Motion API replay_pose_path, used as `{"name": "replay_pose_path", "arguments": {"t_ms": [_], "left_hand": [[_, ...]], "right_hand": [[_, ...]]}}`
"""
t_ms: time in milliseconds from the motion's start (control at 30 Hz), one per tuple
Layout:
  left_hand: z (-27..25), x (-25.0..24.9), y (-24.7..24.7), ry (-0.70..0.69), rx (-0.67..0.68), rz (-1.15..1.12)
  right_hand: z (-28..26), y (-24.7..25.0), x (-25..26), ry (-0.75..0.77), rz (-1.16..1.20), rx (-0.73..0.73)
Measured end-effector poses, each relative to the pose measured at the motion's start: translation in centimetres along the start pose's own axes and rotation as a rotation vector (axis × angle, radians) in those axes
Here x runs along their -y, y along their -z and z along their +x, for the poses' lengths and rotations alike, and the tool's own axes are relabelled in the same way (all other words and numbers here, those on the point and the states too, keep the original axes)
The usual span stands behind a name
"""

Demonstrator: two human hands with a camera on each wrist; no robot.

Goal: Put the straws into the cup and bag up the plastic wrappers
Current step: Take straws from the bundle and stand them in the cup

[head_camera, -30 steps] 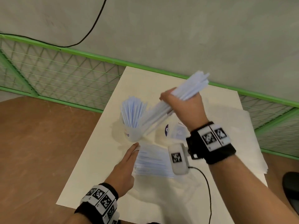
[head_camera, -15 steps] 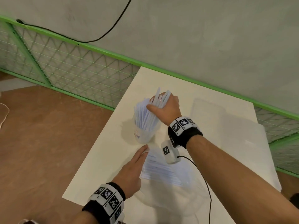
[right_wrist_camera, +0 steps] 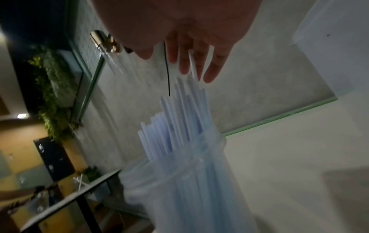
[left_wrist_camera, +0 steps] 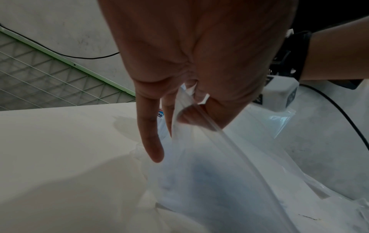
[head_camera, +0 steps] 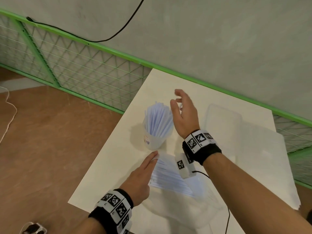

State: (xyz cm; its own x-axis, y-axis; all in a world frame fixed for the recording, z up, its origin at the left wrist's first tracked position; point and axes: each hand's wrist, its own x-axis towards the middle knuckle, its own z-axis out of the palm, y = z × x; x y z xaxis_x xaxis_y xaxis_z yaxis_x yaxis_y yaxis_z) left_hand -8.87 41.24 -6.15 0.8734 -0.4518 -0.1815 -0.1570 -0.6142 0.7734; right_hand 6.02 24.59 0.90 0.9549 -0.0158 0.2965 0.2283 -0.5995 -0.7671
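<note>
One clear plastic cup (head_camera: 156, 139) holds many pale blue plastic straws (head_camera: 157, 119). Beside the cup, the right hand (head_camera: 184, 115) is spread open. Near the cup, the left hand (head_camera: 140, 180) pinches one clear plastic wrapper (head_camera: 170, 178) with more straws

Translucent frosted plastic cup (head_camera: 154, 141) holds smooth pale-blue plastic straws (head_camera: 157, 120); the wrapper (left_wrist_camera: 209, 181) is thin, clear, glossy film (creased), on a matt cream counter (head_camera: 108, 173), smooth; brown wood-look floor (head_camera: 42, 149)
</note>
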Motion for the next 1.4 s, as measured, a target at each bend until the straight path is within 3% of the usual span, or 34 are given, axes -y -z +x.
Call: {"name": "replay_pose_path", "arguments": {"t_ms": [100, 200, 567, 733, 867, 1100, 1400], "left_hand": [[0.1, 0.0, 0.0, -0.01, 0.0, 0.01], [0.1, 0.0, 0.1, -0.019, -0.003, 0.015], [-0.1, -0.3, 0.2, 0.021, 0.008, 0.011], [-0.2, 0.1, 0.3, 0.046, 0.009, -0.01], [-0.3, 0.1, 0.4, 0.043, 0.005, 0.0], [-0.2, 0.1, 0.2, 0.026, 0.009, 0.014], [-0.5, 0.3, 0.3, 0.041, 0.024, 0.01]], "right_hand": [[-0.9, -0.8, -0.8, 0.062, -0.218, 0.234], [-1.5, -1.3, -1.3, 0.101, -0.333, 0.341], [-0.4, -2.7, -0.7, 0.104, -0.412, 0.364], [0.0, -3.5, -1.0, 0.145, -0.326, 0.278], [-0.2, -3.9, -1.1, 0.243, -0.403, 0.28], [0.0, -3.8, -0.5, 0.161, -0.425, 0.351], [0.3, -4.8, -0.2, 0.2, -0.332, 0.276]]}}
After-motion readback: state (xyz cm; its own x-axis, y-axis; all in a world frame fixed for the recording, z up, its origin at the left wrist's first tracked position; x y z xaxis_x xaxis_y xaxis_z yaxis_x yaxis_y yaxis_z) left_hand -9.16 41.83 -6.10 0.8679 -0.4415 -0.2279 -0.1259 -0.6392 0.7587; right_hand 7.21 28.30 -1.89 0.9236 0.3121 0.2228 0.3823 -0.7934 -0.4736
